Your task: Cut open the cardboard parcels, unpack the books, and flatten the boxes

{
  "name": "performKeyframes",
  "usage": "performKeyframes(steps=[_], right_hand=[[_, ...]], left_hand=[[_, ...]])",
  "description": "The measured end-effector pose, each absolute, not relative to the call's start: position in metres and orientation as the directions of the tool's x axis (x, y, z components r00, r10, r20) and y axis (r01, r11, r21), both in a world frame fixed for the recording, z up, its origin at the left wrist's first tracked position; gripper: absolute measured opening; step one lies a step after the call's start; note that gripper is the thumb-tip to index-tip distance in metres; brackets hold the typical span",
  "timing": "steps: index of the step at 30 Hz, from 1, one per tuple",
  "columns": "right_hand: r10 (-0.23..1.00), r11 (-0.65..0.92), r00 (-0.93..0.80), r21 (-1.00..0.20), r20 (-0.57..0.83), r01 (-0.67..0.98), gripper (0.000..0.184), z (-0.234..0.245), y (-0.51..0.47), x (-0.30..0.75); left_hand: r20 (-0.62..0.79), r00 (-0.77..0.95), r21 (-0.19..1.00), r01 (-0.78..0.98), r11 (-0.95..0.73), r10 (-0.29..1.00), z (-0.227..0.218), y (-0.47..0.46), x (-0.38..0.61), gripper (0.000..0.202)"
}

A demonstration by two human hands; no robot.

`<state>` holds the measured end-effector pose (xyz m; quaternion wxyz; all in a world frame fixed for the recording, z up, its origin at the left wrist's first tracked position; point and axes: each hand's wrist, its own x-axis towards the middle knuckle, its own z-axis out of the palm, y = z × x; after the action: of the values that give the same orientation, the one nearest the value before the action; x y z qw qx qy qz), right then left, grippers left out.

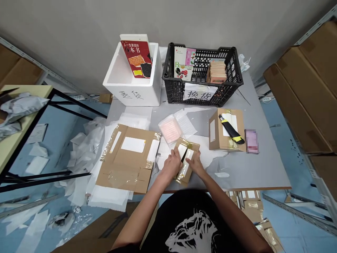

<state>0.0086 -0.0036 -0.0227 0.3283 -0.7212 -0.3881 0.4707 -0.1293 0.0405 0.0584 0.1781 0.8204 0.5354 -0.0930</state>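
- Left hand [171, 163]: fingers clamped on a small black object [184, 155]
- Right hand [194, 162]: fingers apart, pressing the taped cardboard packet [186, 178]
- The packet lies between both hands on the grey bench [260, 175], beside a yellow-and-black utility knife [231, 129]

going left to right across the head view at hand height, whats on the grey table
flattened brown cardboard mailer → small taped cardboard mailer → brown taped cardboard box → blurred pink rectangular card
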Motion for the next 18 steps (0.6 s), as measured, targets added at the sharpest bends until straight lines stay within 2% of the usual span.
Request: performKeyframes(steps=[4, 6, 11, 14, 18], right_hand=[[0.853, -0.515, 0.226, -0.831, -0.471, 0.211, 0.076, -0.022, -0.001, 0.010], [0.844, -0.529, 0.225, -0.826, -0.487, 0.196, 0.078, -0.023, -0.001, 0.011], [0.833, -0.548, 0.209, -0.817, -0.513, 0.180, 0.085, -0.025, -0.001, 0.012], [0.834, -0.550, 0.196, -0.809, -0.516, 0.209, 0.086, -0.024, -0.001, 0.014], [0.833, -0.553, 0.176, -0.796, -0.525, 0.244, 0.087, -0.021, -0.001, 0.014]], left_hand=[[-0.281, 0.398, 0.092, 0.917, -0.389, 0.873, 0.047, 0.032, -0.128, 0.066], [-0.312, 0.418, 0.095, 0.907, -0.409, 0.854, 0.050, 0.033, -0.132, 0.067], [-0.470, 0.473, 0.233, 0.881, -0.412, 0.745, 0.074, 0.047, -0.153, 0.066], [-0.496, 0.515, 0.339, 0.856, -0.390, 0.699, 0.083, 0.054, -0.163, 0.067], [-0.497, 0.536, 0.392, 0.841, -0.374, 0.682, 0.085, 0.059, -0.170, 0.069]])
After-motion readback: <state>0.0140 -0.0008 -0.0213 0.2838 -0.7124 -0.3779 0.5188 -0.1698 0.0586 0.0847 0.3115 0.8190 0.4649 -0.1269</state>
